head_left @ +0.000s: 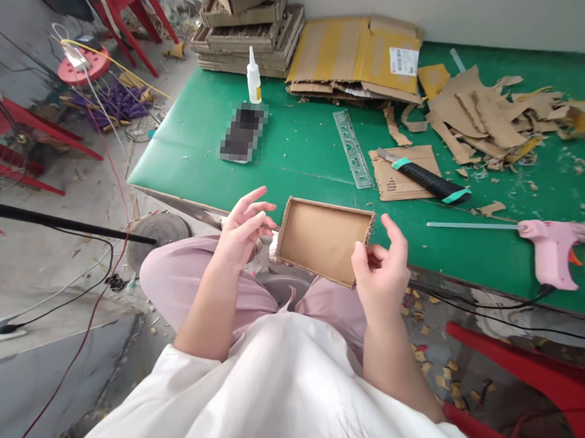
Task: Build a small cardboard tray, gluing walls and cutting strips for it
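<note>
R hand (385,271) gripping cardbd tray (324,238), right edge; L hand (242,232) open nr left edge. Glue gun (553,254) on right.

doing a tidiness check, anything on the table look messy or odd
Yes: torn cardboard scraps lie heaped untidily on the right of the green table, small bits strewn nearby. The utility knife lies across a cardboard piece, metal tip seemingly exposed.

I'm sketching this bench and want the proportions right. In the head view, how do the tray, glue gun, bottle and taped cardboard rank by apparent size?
Largest to smallest, by picture area:
1. taped cardboard
2. tray
3. glue gun
4. bottle
The tray is nearest the camera, so real sizes may compare differently.
</note>
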The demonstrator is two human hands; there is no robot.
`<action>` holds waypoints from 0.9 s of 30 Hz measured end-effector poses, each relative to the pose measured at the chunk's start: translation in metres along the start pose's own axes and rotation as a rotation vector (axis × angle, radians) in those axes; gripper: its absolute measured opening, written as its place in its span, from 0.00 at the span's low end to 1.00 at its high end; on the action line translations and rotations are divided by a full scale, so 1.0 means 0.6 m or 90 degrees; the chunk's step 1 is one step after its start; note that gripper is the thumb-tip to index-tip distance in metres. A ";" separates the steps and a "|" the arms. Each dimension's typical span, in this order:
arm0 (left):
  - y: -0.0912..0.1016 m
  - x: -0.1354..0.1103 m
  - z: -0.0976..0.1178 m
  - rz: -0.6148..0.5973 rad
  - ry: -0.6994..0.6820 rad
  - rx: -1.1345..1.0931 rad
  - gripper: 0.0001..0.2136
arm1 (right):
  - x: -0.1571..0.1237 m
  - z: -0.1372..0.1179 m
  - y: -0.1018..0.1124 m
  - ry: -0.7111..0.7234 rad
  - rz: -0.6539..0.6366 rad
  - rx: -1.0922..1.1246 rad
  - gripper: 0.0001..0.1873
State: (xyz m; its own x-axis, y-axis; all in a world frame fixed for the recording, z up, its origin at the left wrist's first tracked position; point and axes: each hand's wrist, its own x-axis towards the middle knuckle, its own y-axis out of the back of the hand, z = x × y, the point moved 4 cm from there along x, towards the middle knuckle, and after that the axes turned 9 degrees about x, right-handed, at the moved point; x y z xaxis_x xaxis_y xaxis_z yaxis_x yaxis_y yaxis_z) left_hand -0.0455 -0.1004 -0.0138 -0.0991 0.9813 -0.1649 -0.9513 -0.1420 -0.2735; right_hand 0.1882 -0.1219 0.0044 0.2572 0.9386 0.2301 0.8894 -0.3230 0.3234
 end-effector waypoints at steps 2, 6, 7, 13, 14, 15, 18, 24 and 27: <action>0.002 0.000 0.000 0.011 0.014 0.045 0.21 | 0.001 0.002 0.002 -0.008 0.003 0.006 0.28; 0.009 0.002 0.000 0.076 0.022 0.125 0.18 | 0.004 0.011 0.008 -0.022 0.006 0.037 0.29; 0.011 0.003 -0.001 0.089 0.024 0.147 0.17 | 0.005 0.014 0.010 -0.025 0.001 0.051 0.29; 0.013 0.002 -0.003 0.114 0.006 0.324 0.18 | 0.007 0.025 0.014 -0.025 -0.033 0.091 0.29; 0.012 0.002 -0.002 0.106 0.004 0.362 0.17 | 0.007 0.024 0.014 -0.023 -0.033 0.093 0.29; 0.010 0.001 0.000 0.087 0.011 0.401 0.16 | 0.006 0.024 0.014 -0.023 -0.035 0.096 0.29; 0.005 -0.002 -0.001 -0.016 0.068 0.463 0.12 | 0.006 0.023 0.014 -0.025 -0.033 0.099 0.29; 0.007 -0.005 -0.001 -0.098 0.042 0.349 0.09 | 0.005 0.026 0.012 -0.038 -0.039 0.108 0.30; 0.006 -0.005 -0.007 -0.077 0.048 0.317 0.07 | 0.004 0.026 0.011 -0.038 -0.040 0.103 0.30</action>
State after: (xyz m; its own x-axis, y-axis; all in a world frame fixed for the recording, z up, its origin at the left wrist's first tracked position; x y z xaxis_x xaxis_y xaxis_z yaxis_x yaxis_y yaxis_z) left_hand -0.0473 -0.1046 -0.0182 0.0232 0.9724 -0.2324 -0.9800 0.0681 0.1868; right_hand 0.2009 -0.1199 -0.0072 0.2162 0.9635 0.1578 0.9524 -0.2437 0.1831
